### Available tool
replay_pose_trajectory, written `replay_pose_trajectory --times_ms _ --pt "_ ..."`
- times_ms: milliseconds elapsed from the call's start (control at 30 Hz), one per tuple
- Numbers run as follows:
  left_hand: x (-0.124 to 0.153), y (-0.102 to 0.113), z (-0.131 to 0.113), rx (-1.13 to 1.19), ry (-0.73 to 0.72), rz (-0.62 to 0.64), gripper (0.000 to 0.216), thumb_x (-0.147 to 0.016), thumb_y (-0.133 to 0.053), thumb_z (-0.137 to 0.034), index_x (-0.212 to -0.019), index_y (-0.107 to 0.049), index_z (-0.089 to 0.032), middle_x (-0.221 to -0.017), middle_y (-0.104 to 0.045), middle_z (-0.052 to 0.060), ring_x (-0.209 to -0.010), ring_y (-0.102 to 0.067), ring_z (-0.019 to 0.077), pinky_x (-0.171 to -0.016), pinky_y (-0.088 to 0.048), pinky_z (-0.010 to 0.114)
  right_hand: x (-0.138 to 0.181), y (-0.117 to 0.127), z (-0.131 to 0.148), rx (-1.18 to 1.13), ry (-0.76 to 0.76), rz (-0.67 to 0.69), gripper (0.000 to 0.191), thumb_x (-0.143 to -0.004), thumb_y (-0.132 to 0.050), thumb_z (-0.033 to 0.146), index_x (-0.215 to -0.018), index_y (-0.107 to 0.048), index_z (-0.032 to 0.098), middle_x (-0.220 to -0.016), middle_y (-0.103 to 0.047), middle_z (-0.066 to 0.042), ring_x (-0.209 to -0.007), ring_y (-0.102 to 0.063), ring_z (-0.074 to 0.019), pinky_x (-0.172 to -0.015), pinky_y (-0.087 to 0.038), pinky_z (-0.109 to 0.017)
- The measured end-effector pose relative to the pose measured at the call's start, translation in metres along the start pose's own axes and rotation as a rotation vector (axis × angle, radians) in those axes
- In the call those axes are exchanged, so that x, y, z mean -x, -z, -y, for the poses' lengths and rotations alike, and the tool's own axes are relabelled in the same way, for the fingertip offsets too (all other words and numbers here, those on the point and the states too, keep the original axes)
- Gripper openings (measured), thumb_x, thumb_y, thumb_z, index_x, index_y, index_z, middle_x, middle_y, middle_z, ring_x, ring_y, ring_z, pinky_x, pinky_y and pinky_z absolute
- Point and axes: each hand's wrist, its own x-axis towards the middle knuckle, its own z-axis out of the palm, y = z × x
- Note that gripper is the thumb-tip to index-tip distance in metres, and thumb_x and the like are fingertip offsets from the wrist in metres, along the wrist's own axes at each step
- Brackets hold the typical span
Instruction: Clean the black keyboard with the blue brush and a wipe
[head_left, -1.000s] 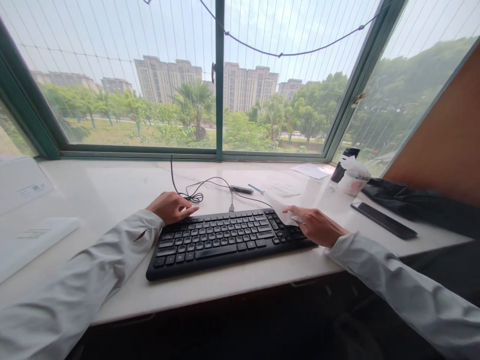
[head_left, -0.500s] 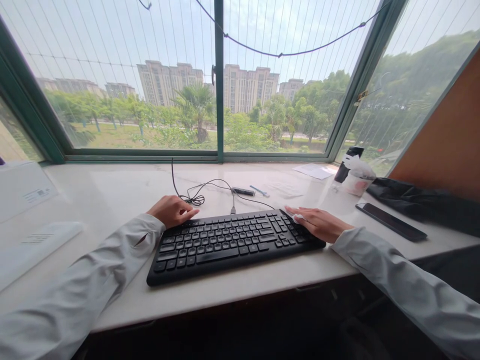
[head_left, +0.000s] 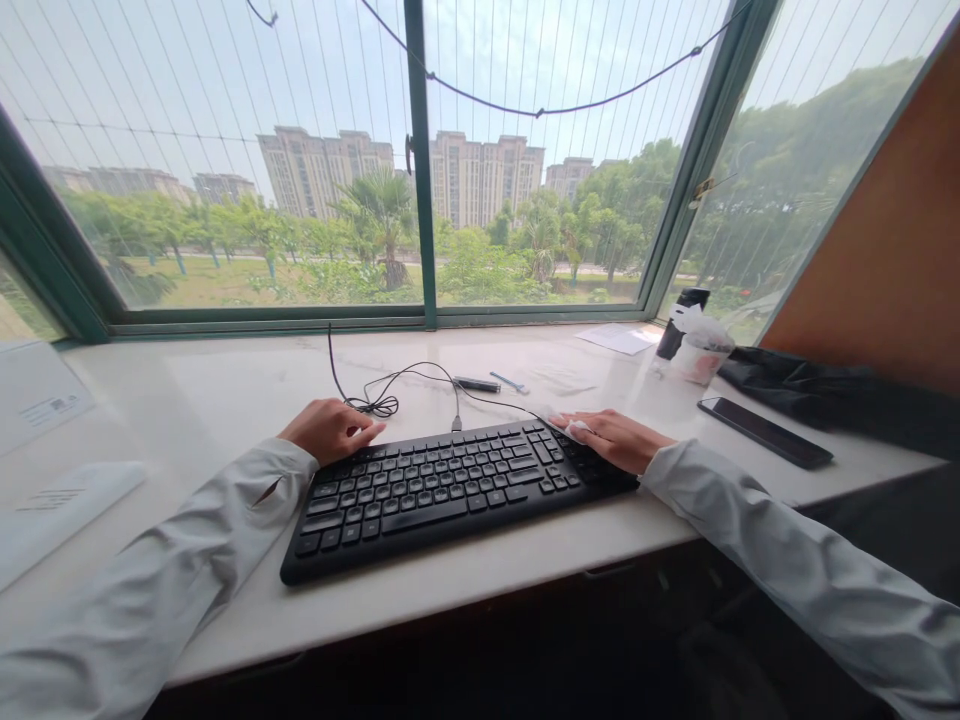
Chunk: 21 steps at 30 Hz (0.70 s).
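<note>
A black keyboard [head_left: 442,500] lies slightly turned on the white counter. At its upper left corner, my left hand [head_left: 324,430] holds the edge, thumb extended along the top and the other fingers curled, partly hidden. Over the number pad at the right end lies my right hand [head_left: 619,438], palm down, pressing a white wipe [head_left: 579,428] against the keys. Bits of the wipe show beside the thumb and ahead of the fingertips. The keyboard's cable [head_left: 456,400] runs from behind it, with a coil near my left hand.
Behind the keyboard lie a small black stick-like item [head_left: 477,385] and a thin blue tool [head_left: 508,382]. A phone [head_left: 765,432], a plastic cup [head_left: 699,358], a black bottle [head_left: 679,325] and dark cloth [head_left: 840,395] are at right. White boxes [head_left: 45,395] stand at left.
The view has shifted, so the counter and hands appear farther left. My right hand has moved slightly over the number pad, and more wipe shows at its fingertips. My left hand stays at the corner.
</note>
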Motion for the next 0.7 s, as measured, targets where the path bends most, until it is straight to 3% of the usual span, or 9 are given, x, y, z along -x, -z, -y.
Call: replay_pose_trajectory --times_ms 133,267,500,700 --pt "0.000 0.000 0.001 0.007 0.009 0.028 0.054 -0.092 -0.038 -0.053 -0.059 -0.068 -0.022 -0.053 -0.058 0.000 -0.052 -0.049 0.0116 -0.057 -0.026 0.026 0.013 0.002 -0.022 0.069 -0.060 -0.056 0.050 -0.101 -0.028 0.039 -0.139 -0.053 0.018 -0.140 -0.054 -0.008 -0.132 -0.049 -0.0289 -0.112 -0.037 -0.051" --pt "-0.001 -0.001 0.002 0.007 0.024 0.033 0.054 -0.092 -0.038 -0.053 -0.060 -0.069 -0.022 -0.055 -0.061 0.001 -0.054 -0.052 0.0125 -0.058 -0.027 0.026 0.025 0.002 -0.025 0.084 -0.102 -0.093 0.049 -0.101 -0.027 0.036 -0.136 -0.056 0.017 -0.137 -0.057 -0.008 -0.128 -0.053 -0.0290 -0.109 -0.042 -0.050" --pt "-0.001 0.000 0.001 0.001 0.033 0.044 0.053 -0.092 -0.039 -0.051 -0.061 -0.069 -0.021 -0.057 -0.064 0.002 -0.056 -0.055 0.0143 -0.058 -0.028 0.027 0.019 -0.005 -0.008 -0.003 -0.154 -0.114 0.052 -0.101 -0.025 0.041 -0.140 -0.052 0.018 -0.144 -0.048 -0.006 -0.136 -0.044 -0.0254 -0.115 -0.033 -0.048" --pt "-0.001 -0.001 0.003 -0.009 0.024 0.027 0.053 -0.092 -0.038 -0.052 -0.060 -0.069 -0.023 -0.057 -0.064 0.001 -0.055 -0.055 0.0135 -0.058 -0.029 0.026 0.002 -0.007 0.017 -0.061 -0.038 -0.068 0.049 -0.102 -0.027 0.042 -0.140 -0.052 0.025 -0.145 -0.047 -0.002 -0.137 -0.043 -0.0245 -0.116 -0.032 -0.046"
